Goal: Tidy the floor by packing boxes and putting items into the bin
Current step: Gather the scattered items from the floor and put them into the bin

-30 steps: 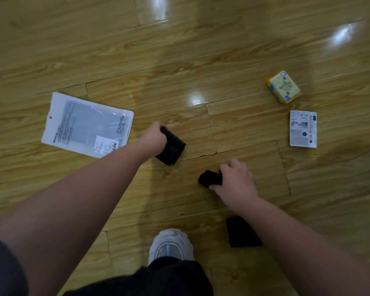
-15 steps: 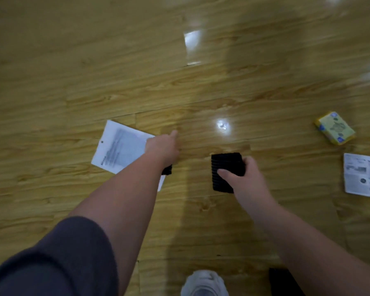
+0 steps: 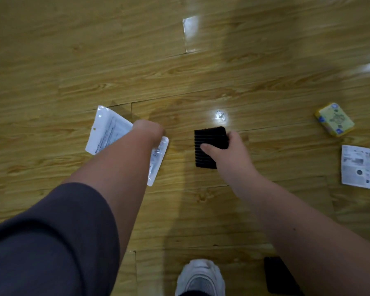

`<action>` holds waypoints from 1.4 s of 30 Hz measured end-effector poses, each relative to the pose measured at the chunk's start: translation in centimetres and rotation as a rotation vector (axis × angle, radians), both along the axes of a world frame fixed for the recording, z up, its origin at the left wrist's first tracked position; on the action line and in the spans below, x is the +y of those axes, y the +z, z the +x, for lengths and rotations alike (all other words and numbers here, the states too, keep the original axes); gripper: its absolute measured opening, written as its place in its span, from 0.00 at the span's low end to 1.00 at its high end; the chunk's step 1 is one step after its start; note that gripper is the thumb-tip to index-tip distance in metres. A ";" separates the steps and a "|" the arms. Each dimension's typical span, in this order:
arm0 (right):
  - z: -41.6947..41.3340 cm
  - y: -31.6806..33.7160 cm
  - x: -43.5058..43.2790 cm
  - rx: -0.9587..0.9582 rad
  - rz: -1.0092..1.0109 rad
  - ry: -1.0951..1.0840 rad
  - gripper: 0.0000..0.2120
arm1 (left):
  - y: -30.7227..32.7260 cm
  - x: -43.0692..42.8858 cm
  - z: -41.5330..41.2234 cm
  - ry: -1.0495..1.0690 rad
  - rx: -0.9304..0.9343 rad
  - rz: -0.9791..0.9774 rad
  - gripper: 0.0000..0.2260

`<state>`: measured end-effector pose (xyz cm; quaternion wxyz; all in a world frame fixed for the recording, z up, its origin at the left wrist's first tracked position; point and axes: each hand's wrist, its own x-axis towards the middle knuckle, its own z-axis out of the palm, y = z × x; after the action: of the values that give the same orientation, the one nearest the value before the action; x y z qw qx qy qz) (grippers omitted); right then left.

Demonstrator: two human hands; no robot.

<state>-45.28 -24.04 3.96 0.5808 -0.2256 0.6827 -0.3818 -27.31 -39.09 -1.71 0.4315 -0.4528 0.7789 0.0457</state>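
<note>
The right hand [image 3: 229,151] grasps a black ribbed foam block [image 3: 207,142], well ahead of the white shoe [image 3: 201,276]. The left hand [image 3: 147,130] hovers over a white plastic pouch [image 3: 107,131], ahead-left of the shoe; I cannot tell whether its fingers hold anything.

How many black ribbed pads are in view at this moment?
2. One pad is gripped by the right hand; the other pad lies on the floor at the bottom right, partly behind the right forearm. The left hand hides its fingers, so it could hold another.
</note>
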 end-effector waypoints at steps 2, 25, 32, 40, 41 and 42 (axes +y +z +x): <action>-0.7 0.6 0.5 -0.015 0.000 -0.026 0.14 | 0.6 -0.2 -0.5 -0.038 0.048 -0.009 0.16; -17.3 3.2 20.0 -0.056 0.186 -0.328 0.12 | 6.2 14.1 -23.8 0.480 1.093 -0.018 0.13; -15.8 -1.9 25.9 0.138 0.447 0.041 0.23 | 3.1 16.1 -28.0 0.277 0.958 0.122 0.10; -13.5 -7.0 30.0 0.251 0.545 -0.126 0.23 | 1.5 18.0 -30.1 0.148 0.860 0.129 0.15; -13.1 -7.4 30.1 0.267 0.545 -0.159 0.22 | 1.5 18.0 -30.4 0.142 0.847 0.133 0.17; -12.7 -7.7 30.2 0.279 0.549 -0.189 0.22 | 1.6 18.2 -30.6 0.137 0.837 0.141 0.19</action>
<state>-58.00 6.11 -3.75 0.4828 -0.0463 0.8511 -0.2007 -57.90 -20.92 -0.13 0.1040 -0.4152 0.8499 0.3074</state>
